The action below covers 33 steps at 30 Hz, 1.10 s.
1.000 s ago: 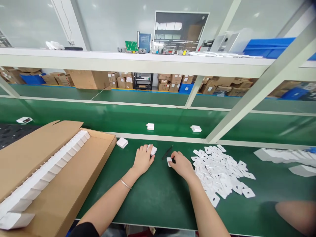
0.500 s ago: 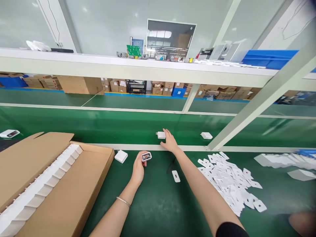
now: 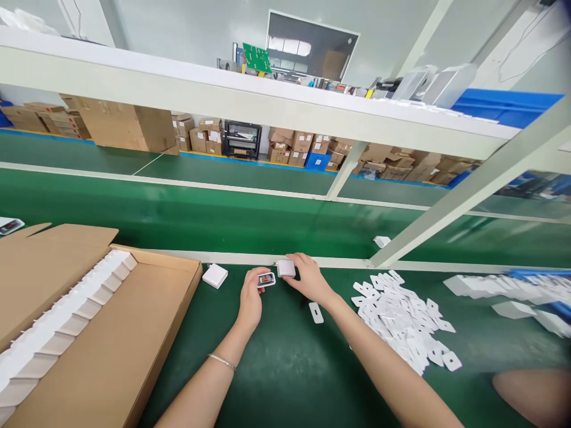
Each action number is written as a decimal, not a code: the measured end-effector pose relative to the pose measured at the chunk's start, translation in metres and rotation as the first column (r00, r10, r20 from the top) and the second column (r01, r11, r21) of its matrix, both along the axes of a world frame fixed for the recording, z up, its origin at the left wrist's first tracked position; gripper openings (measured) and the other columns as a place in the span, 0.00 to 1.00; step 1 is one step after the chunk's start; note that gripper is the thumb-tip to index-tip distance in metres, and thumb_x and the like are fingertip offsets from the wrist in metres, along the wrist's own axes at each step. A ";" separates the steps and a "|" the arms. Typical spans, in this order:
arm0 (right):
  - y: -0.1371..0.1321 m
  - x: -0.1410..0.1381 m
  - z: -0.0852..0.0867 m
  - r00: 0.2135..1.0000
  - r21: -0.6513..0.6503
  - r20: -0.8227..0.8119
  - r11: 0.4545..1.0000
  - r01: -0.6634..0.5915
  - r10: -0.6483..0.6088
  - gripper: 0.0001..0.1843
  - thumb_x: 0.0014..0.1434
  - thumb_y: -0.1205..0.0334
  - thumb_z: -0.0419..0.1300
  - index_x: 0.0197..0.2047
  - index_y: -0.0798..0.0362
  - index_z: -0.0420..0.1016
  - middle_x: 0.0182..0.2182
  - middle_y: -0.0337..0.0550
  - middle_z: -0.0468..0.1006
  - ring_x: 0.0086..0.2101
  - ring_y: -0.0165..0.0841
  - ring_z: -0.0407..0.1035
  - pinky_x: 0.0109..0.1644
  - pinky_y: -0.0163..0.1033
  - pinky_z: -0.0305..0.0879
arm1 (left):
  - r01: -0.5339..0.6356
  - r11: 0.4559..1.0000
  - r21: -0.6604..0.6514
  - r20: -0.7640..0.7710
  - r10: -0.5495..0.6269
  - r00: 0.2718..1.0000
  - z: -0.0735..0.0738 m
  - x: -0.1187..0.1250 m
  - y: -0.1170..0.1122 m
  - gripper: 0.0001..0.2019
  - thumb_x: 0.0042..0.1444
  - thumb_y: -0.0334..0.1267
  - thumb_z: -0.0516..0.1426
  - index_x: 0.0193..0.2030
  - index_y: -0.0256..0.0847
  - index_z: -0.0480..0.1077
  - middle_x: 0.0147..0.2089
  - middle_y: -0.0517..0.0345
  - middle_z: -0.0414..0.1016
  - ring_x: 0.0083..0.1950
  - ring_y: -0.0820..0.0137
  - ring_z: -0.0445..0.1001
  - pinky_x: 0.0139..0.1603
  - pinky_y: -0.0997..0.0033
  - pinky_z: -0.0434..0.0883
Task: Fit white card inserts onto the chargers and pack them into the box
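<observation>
My left hand (image 3: pixel 251 306) is closed around a white charger housing (image 3: pixel 266 279), whose open end faces me and shows electronic parts inside. Just right of it, my right hand (image 3: pixel 312 279) grips a white power adapter (image 3: pixel 286 268) between thumb and fingers, its metal prongs pointing left. The two pieces are close, with a small gap between them. Below my right hand, a white cover plate (image 3: pixel 316 312) with a slot lies on the green table. Another white adapter (image 3: pixel 215 276) rests left of my left hand, beside the carton.
An open cardboard carton (image 3: pixel 167 333) holds a row of white housings (image 3: pixel 74 318). On the right lie a pile of white cover plates (image 3: pixel 397 318) and a row of white pieces (image 3: pixel 499 285). One adapter (image 3: pixel 382 241) sits behind the rail (image 3: pixel 250 260), near a slanted post (image 3: pixel 450 202).
My right hand has taken hold of the adapter beyond the rail and drawn it nearer, beside the housing in my left hand. The view has tilted slightly.
</observation>
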State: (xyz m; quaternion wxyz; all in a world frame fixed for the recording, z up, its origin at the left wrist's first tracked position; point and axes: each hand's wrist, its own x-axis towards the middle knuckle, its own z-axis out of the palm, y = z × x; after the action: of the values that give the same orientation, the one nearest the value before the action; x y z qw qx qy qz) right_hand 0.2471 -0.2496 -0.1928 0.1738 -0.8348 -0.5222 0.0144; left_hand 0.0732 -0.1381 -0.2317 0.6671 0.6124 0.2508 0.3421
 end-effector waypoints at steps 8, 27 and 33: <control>-0.066 0.006 -0.002 0.983 -0.043 0.147 0.994 -0.105 0.110 0.23 0.60 0.80 0.49 0.48 0.53 0.78 0.54 0.49 0.76 0.52 0.45 0.68 0.56 0.51 0.66 | -0.065 0.998 0.009 -0.074 0.066 0.995 0.004 -0.004 -0.001 0.23 0.69 0.49 0.43 0.45 0.39 0.76 0.39 0.54 0.66 0.31 0.70 0.62 0.37 0.69 0.63; -0.048 -0.104 0.012 0.764 0.687 -0.612 0.617 0.384 0.206 0.18 0.71 0.50 0.56 0.41 0.52 0.82 0.42 0.47 0.76 0.36 0.30 0.72 0.41 0.37 0.76 | 0.339 0.940 -0.023 -0.065 -0.340 0.938 0.014 -0.009 -0.019 0.31 0.64 0.54 0.42 0.17 0.40 0.70 0.21 0.53 0.65 0.24 0.68 0.63 0.31 0.66 0.60; -0.052 -0.114 -0.009 0.711 0.679 -0.637 0.653 0.334 0.299 0.13 0.70 0.53 0.57 0.47 0.53 0.78 0.43 0.48 0.78 0.40 0.32 0.76 0.45 0.38 0.78 | 0.403 0.914 -0.040 -0.089 -0.405 0.910 0.008 -0.007 -0.021 0.30 0.65 0.52 0.42 0.18 0.40 0.69 0.22 0.54 0.65 0.25 0.68 0.62 0.31 0.65 0.59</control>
State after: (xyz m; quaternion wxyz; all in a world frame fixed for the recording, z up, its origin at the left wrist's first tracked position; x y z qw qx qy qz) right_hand 0.1327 -0.3020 -0.2022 0.6896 -0.6174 -0.3623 0.1099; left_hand 0.0664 -0.1586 -0.2234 0.7170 0.6597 0.1536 0.1646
